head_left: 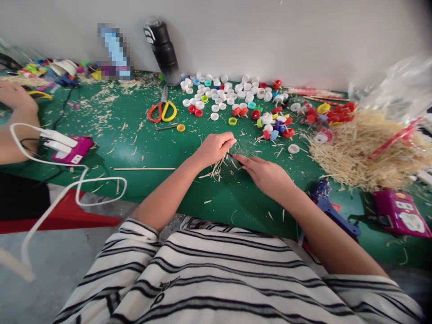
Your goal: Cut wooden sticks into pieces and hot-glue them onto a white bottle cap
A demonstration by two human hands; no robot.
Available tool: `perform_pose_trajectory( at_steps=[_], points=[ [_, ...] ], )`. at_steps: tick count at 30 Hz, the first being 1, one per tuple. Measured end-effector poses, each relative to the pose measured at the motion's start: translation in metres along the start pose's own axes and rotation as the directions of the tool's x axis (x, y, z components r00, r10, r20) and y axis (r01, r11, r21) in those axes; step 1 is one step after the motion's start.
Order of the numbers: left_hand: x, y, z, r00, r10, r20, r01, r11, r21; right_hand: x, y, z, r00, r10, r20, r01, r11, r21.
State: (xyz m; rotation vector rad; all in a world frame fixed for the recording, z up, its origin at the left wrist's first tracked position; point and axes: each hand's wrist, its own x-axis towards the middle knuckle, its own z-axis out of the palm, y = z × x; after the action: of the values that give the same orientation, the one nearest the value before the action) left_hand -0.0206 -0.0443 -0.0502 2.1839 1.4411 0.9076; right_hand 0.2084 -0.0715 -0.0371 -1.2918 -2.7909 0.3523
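My left hand (218, 147) is closed above the green table, thumb pressed to the fingers; whatever it pinches is hidden. Close on its right, my right hand (266, 175) grips a thin dark tool (230, 155), whose tip points at the left hand. The tool's kind is too small to make out. Pale wood shavings (218, 168) lie in a loose heap under both hands. A thin wooden stick (145, 169) rests on the table left of my left forearm. Beyond the hands are a yellow-green bottle cap (232, 121) and many white bottle caps (221, 95).
Scissors (162, 110) and a black bottle (164, 51) stand or lie at the back. On the right are a straw-coloured heap (367, 148), a blue glue gun (332, 209) and a purple power block (401, 213). Another person's arm (16, 121) is beside a purple socket block (76, 150) with a white cable.
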Motion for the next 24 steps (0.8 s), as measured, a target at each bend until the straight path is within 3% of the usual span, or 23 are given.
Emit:
perform_pose_trajectory(
  at_steps=[9, 17, 24],
  points=[
    [-0.003, -0.005, 0.001, 0.999, 0.030, -0.038, -0.031, 0.999, -0.019, -0.011, 0.005, 0.001, 1.000, -0.018, 0.009, 0.017, 0.998, 0.064],
    [-0.007, 0.000, 0.002, 0.998, 0.048, -0.039, -0.047, 0.999, 0.020, 0.002, -0.007, 0.003, 1.000, 0.014, 0.018, -0.014, 0.999, -0.029],
    [-0.006, 0.001, 0.001, 0.999, 0.000, -0.038, 0.000, 1.000, 0.004, 0.003, -0.004, 0.005, 1.000, -0.004, 0.031, 0.003, 1.000, 0.029]
  ],
)
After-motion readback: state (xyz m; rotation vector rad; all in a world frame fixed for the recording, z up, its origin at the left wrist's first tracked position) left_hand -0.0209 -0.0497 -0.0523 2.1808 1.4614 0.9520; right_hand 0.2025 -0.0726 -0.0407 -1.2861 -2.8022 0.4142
